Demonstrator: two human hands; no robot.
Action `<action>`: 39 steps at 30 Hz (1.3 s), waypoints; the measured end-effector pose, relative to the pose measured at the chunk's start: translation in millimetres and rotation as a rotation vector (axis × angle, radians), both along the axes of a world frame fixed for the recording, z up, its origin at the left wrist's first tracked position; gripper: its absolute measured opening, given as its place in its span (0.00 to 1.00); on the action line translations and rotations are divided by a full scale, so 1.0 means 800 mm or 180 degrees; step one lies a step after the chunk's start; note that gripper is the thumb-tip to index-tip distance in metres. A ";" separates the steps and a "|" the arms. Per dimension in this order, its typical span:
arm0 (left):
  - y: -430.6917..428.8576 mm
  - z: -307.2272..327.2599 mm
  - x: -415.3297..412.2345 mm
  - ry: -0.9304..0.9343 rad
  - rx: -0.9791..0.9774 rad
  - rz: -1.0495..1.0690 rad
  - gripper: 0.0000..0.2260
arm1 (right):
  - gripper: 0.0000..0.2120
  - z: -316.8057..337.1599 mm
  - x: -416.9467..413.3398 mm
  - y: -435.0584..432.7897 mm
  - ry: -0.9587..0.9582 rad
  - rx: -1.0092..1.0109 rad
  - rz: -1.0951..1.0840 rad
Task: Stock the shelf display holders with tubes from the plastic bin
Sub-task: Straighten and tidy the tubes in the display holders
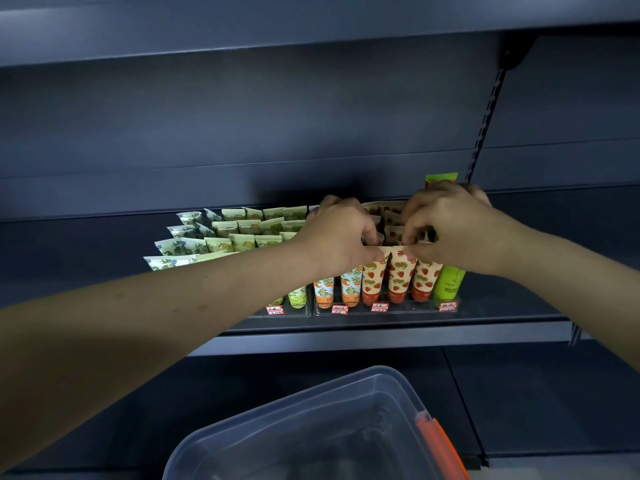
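Clear display holders (412,308) on the dark shelf hold rows of upright tubes: blue-flowered and yellow-green ones on the left, orange-print tubes (323,289), strawberry-print tubes (400,277) and green tubes (450,280) on the right. My left hand (337,233) pinches the flat top of a front strawberry tube (372,278). My right hand (450,223) pinches the top of the strawberry tube beside it. Both hands cover the rows behind. The clear plastic bin (311,431) sits below, near me, and I see no tubes in it.
Small red-and-white price labels (339,309) line the holders' front. The shelf edge (381,336) runs below them. An upper shelf hangs overhead. A slotted upright (485,126) stands at the right. The bin has an orange clip (440,438) on its right rim.
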State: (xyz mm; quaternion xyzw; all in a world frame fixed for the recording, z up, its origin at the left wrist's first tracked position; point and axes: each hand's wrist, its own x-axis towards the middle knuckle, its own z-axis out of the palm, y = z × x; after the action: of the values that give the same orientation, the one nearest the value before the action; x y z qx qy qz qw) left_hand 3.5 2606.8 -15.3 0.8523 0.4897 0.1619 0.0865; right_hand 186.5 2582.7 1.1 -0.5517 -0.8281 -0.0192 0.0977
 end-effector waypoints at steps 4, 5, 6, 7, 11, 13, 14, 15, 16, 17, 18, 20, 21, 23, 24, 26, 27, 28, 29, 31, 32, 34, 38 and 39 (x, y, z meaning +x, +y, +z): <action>0.002 0.000 -0.002 -0.0055 -0.0067 -0.0028 0.08 | 0.02 -0.002 0.002 0.003 -0.0061 -0.0024 0.0000; 0.002 0.002 -0.002 -0.0086 -0.0098 -0.0032 0.09 | 0.02 -0.001 0.002 0.004 -0.0075 -0.0017 0.0015; 0.003 0.004 -0.002 -0.0127 -0.0139 -0.0028 0.09 | 0.02 0.000 0.002 0.004 -0.0075 0.0002 0.0031; 0.004 0.008 -0.003 -0.0191 -0.0180 -0.0024 0.09 | 0.02 0.003 0.003 0.005 -0.0047 0.0038 0.0053; 0.016 0.025 -0.006 -0.0533 -0.0216 -0.0007 0.09 | 0.02 0.018 0.009 0.014 0.0365 0.0137 0.0122; 0.025 0.030 -0.007 -0.0353 -0.0130 -0.0020 0.07 | 0.01 0.023 0.011 0.024 0.0397 0.0122 0.0114; 0.029 0.031 -0.006 -0.0217 -0.0095 -0.0025 0.07 | 0.03 0.024 0.010 0.030 0.0347 0.0097 0.0100; 0.032 0.031 -0.004 -0.0080 -0.0060 -0.0036 0.07 | 0.04 0.024 0.008 0.035 0.0276 0.0042 0.0066; 0.034 0.031 -0.002 0.0055 -0.0026 -0.0049 0.07 | 0.04 0.023 0.006 0.039 0.0201 -0.0005 0.0007; 0.036 0.030 0.000 0.0187 0.0000 -0.0055 0.08 | 0.04 0.022 0.003 0.044 0.0126 -0.0031 -0.0055; 0.037 0.029 0.002 0.0295 0.0023 -0.0055 0.08 | 0.03 0.021 0.001 0.047 0.0061 -0.0030 -0.0099; 0.040 0.026 0.006 0.0436 0.0051 -0.0051 0.09 | 0.02 0.019 -0.002 0.053 -0.0062 -0.0008 -0.0110; 0.041 0.025 0.007 0.0483 0.0070 -0.0054 0.08 | 0.01 0.017 -0.003 0.055 -0.0117 -0.0010 -0.0103; 0.043 0.021 0.008 0.0519 0.0123 -0.0079 0.07 | 0.01 0.014 -0.005 0.057 -0.0227 -0.0021 -0.0103; 0.043 0.018 0.009 0.0517 0.0149 -0.0095 0.07 | 0.01 0.012 -0.005 0.058 -0.0293 -0.0010 -0.0107; 0.043 0.015 0.009 0.0476 0.0193 -0.0118 0.06 | 0.02 0.008 -0.005 0.059 -0.0396 0.0024 -0.0123; 0.043 0.014 0.010 0.0453 0.0211 -0.0122 0.06 | 0.03 0.008 -0.005 0.059 -0.0415 0.0041 -0.0137; 0.043 0.015 0.011 0.0432 0.0217 -0.0120 0.06 | 0.03 0.008 -0.005 0.059 -0.0423 0.0046 -0.0152; 0.042 0.015 0.011 0.0413 0.0210 -0.0118 0.06 | 0.03 0.009 -0.004 0.060 -0.0424 0.0045 -0.0162; 0.041 0.017 0.011 0.0367 0.0156 -0.0112 0.06 | 0.03 0.010 -0.004 0.059 -0.0419 0.0021 -0.0169; 0.041 0.018 0.011 0.0348 0.0120 -0.0105 0.07 | 0.04 0.010 -0.004 0.059 -0.0410 0.0016 -0.0162; 0.041 0.018 0.010 0.0359 0.0061 -0.0076 0.07 | 0.03 0.010 -0.004 0.058 -0.0390 0.0012 -0.0148; 0.041 0.018 0.010 0.0318 -0.0078 -0.0008 0.08 | 0.03 0.011 -0.005 0.056 -0.0392 -0.0035 -0.0168; 0.042 0.018 0.009 0.0277 -0.0107 -0.0026 0.09 | 0.03 0.013 -0.004 0.056 -0.0394 -0.0068 -0.0172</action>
State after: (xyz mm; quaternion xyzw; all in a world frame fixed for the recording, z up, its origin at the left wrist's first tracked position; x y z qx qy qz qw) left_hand 10.6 2640.1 -1.2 0.8590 0.4922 0.1161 0.0801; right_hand 182.9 2627.4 11.2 -0.5726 -0.8175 -0.0471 0.0399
